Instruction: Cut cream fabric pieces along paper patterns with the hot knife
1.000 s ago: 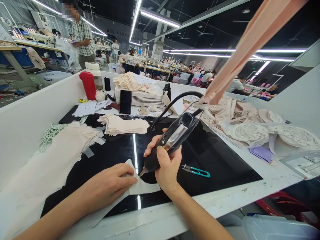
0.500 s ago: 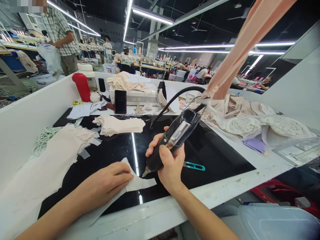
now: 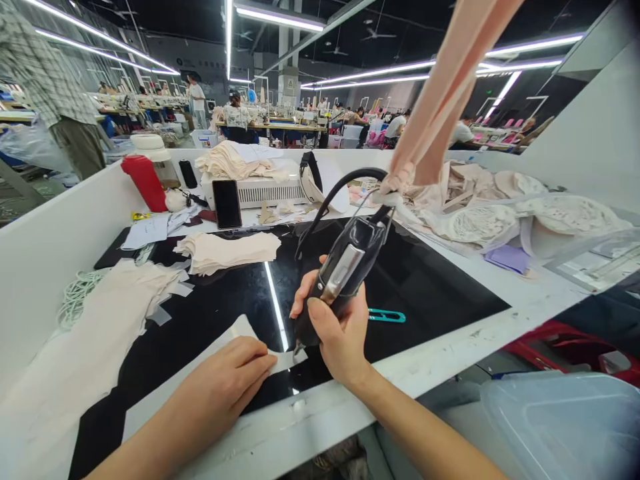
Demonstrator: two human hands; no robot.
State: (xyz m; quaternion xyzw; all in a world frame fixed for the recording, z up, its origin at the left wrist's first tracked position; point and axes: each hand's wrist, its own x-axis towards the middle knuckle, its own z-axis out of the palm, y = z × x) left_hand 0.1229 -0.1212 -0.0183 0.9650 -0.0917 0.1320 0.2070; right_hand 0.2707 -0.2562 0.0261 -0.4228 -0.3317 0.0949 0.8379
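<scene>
Near the front of the glossy black worktop, a thin cream fabric piece is pinned under the flat, outstretched left hand; a black corded cutting tool is gripped tight in the right hand.

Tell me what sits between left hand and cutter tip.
Head view: a short stretch of the pale fabric piece, flat on the black mat, separates the left hand from the tip of the cutter.
</scene>
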